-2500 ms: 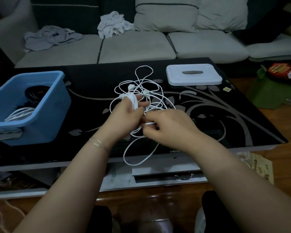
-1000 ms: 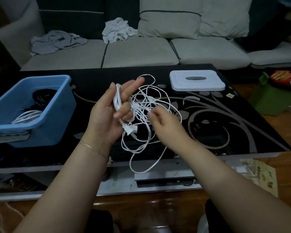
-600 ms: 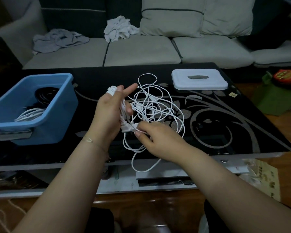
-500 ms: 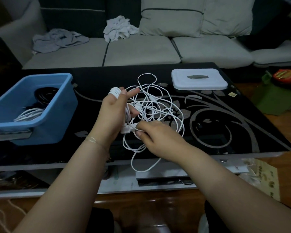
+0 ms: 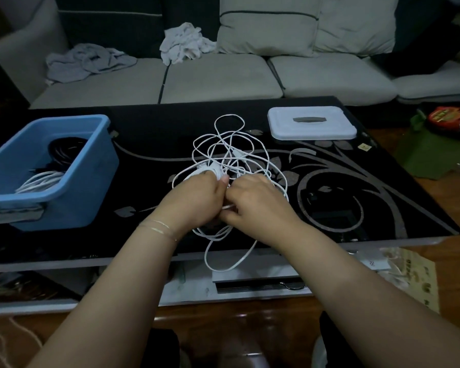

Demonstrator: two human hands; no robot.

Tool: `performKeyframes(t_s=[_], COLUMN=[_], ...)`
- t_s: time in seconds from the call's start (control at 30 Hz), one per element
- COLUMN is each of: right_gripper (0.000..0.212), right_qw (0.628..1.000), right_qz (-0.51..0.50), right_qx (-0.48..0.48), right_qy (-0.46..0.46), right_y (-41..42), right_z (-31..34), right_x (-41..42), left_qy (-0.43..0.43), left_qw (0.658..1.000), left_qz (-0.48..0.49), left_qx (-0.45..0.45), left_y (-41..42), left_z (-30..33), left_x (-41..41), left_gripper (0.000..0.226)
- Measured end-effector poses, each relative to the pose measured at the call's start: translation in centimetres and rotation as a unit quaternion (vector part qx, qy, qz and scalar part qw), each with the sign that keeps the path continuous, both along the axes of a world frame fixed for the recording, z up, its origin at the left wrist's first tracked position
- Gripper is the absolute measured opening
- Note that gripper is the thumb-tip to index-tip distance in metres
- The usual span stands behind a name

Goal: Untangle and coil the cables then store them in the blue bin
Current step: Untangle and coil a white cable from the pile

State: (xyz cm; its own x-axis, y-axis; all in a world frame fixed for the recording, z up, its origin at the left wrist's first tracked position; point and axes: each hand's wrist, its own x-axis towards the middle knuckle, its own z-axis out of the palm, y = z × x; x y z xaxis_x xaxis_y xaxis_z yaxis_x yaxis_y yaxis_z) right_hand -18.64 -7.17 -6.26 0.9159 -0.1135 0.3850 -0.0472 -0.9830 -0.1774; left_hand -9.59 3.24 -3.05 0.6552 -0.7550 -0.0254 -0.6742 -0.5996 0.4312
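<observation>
We are seated at a glossy black glass coffee table with a pale floral pattern (image 5: 356,197), a light grey cushioned sofa (image 5: 223,78) behind it. Over the table's near middle, our left hand (image 5: 194,200) and right hand (image 5: 255,205) meet, knuckles up. The left hand's fingers are curled round a bundle of turns of the tangled white cable (image 5: 231,155), which shows wound over its fingertips at the far side. The right hand pinches a strand of the same cable just beside the left thumb, its fingers bent inward. A thin bracelet (image 5: 157,227) crosses the left wrist.

The loose part of the cable spreads on the glass beyond the hands in overlapping loops, and one long loop hangs below them over the table's near edge (which end is which we cannot tell).

To the left, well apart from the hands, stands the blue plastic rectangular bin (image 5: 72,181) on the table. Inside it lie a coiled white cable (image 5: 41,180) at the near end and a coiled black cable (image 5: 64,150) behind that. At the far right of the table rests a flat white rectangular lid with a grey handle (image 5: 311,123).

On the sofa lie a crumpled grey cloth (image 5: 88,62) and a crumpled white cloth (image 5: 183,43).
</observation>
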Motion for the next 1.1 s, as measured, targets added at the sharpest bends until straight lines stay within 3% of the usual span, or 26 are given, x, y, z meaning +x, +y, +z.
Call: performKeyframes(t_s=[0.07, 0.17, 0.23, 0.3, 0.43, 0.53, 0.63, 0.67, 0.77, 0.8, 0.9, 0.97, 1.1], right_gripper=[0.033, 0.015, 0.011, 0.014, 0.017, 0.017, 0.027, 0.028, 0.027, 0.025, 0.019, 0.017, 0.013], right_qw=[1.000, 0.999, 0.996, 0.978, 0.894, 0.875, 0.879, 0.878, 0.866, 0.854, 0.818, 0.809, 0.822], right_qz=[-0.002, -0.022, -0.059, -0.099, -0.123, -0.085, -0.043, -0.030, -0.004, 0.004, 0.024, 0.023, 0.016], right_qx=[0.010, 0.032, 0.069, 0.185, 0.420, 0.472, 0.474, 0.475, 0.497, 0.517, 0.574, 0.586, 0.569], right_qy=[-0.009, 0.020, 0.019, -0.001, -0.094, -0.064, -0.035, -0.036, -0.046, -0.049, -0.039, -0.033, -0.028], right_y=[-0.7, -2.6, -3.8, -4.3, -4.5, -4.0, -3.3, -3.1, -2.8, -2.6, -2.0, -1.7, -1.2], right_z=[0.4, 1.2, 1.3, 1.2, 1.5, 2.1, 1.7, 1.7, 1.9, 2.0, 2.0, 1.9, 1.5], right_x=[-0.1, -0.6, -0.8, -0.8, -0.2, -0.3, -0.2, -0.1, -0.1, -0.1, -0.2, -0.2, 0.1], left_qy=[0.038, 0.121, 0.189, 0.262, 0.372, 0.506, 0.621, 0.662, 0.785, 0.798, 0.810, 0.803, 0.713], left_qw=[0.999, 0.990, 0.974, 0.951, 0.891, 0.795, 0.692, 0.648, 0.463, 0.432, 0.381, 0.376, 0.467], left_qz=[-0.014, -0.053, -0.112, -0.162, -0.211, -0.195, -0.192, -0.209, -0.265, -0.263, -0.247, -0.206, -0.023], left_qx=[0.031, 0.057, 0.048, -0.003, -0.151, -0.273, -0.316, -0.313, -0.316, -0.328, -0.371, -0.414, -0.522], left_y=[0.3, 1.5, 2.4, 3.0, 3.3, 3.4, 3.5, 3.5, 3.3, 3.2, 3.0, 3.0, 2.6], left_z=[0.1, 0.4, 0.6, 0.9, 1.2, 1.0, 1.3, 1.2, 1.1, 1.0, 0.4, 0.3, 0.7], left_x=[0.3, 1.2, 1.6, 1.5, 1.8, 2.3, 2.8, 3.1, 3.6, 3.7, 4.4, 4.5, 3.4], left_gripper=[0.063, 0.086, 0.077, 0.057, 0.039, 0.045, 0.052, 0.051, 0.057, 0.058, 0.058, 0.055, 0.043])
